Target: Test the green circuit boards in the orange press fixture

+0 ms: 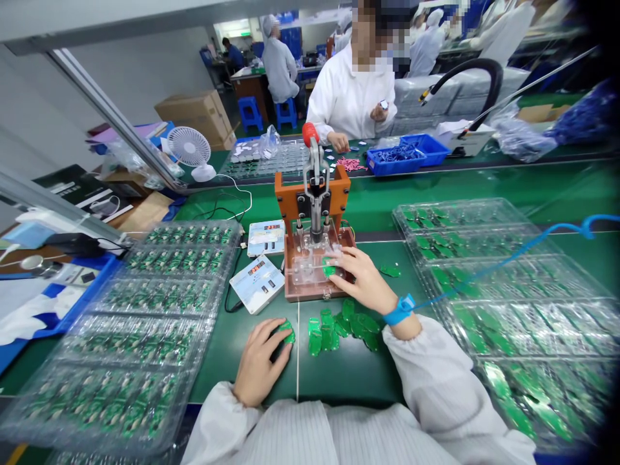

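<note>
My right hand [361, 278], with a blue strap round its wrist, holds a green circuit board [329, 267] at the clear plate of a test fixture [310, 287]. The fixture has an orange frame and a red-tipped lever, which stands upright. Low on the mat, left of the white line, my left hand [263, 361] has its fingers curled on another green board [287, 332]. Between the hands lies a loose pile of green boards [358, 324], nearest the fixture's front edge. Two small meters [257, 283] with red digits sit left of the fixture.
Clear trays of boards stand at the left [140, 294] and right [513, 278]. A blue cord [504, 261] crosses the right tray. Behind are a white fan [189, 148], blue bins [400, 158] and a person in white [356, 97] across the bench.
</note>
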`<state>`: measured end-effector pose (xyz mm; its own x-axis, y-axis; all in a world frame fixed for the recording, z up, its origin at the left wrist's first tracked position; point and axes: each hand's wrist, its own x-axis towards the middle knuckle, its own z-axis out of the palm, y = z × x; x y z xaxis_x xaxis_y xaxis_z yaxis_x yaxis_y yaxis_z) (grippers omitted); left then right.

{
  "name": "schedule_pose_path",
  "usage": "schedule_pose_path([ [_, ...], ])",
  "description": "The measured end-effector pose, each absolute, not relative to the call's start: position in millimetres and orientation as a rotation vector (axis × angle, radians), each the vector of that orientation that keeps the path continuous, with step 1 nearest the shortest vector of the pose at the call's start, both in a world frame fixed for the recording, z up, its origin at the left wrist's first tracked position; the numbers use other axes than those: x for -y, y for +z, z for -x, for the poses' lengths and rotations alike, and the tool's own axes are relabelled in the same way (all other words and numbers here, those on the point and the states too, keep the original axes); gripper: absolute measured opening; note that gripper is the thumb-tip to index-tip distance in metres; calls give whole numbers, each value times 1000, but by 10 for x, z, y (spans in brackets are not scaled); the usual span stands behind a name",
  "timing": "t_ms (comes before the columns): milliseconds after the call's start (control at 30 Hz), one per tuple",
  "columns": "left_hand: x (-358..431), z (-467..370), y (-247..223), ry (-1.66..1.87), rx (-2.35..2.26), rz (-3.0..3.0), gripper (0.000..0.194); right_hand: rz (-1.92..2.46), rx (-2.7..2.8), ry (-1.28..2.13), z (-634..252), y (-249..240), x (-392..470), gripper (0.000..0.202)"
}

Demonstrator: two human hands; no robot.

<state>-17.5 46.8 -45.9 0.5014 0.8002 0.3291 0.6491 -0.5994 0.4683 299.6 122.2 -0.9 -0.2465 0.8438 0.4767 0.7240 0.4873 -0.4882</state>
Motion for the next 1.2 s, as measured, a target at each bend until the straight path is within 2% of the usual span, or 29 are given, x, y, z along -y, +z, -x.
schedule_pose_path([
  [233, -632, 112, -98, 936, -1117, -2407, 16, 1309, 1989, 145, -2916, -73, -1170, 23],
  [433, -1198, -257, 218, 1132, -986, -2478, 14, 1292, 1981, 94, -2891, -74, -1158, 23],
  [700, -1752, -542, 169, 1042, -820, -2555, 14, 1267, 1967, 44, -2909, -151, -1151, 25],
  [1067, -1684, -531, 65, 991, -886, -2546, 14, 1219, 1911, 66, -2899, -183, -1131, 21],
  [1200, -1636, -574, -42, 1083, -959, -2515, 14, 1179, 1892, 79, -2897, -146, -1112, 19],
])
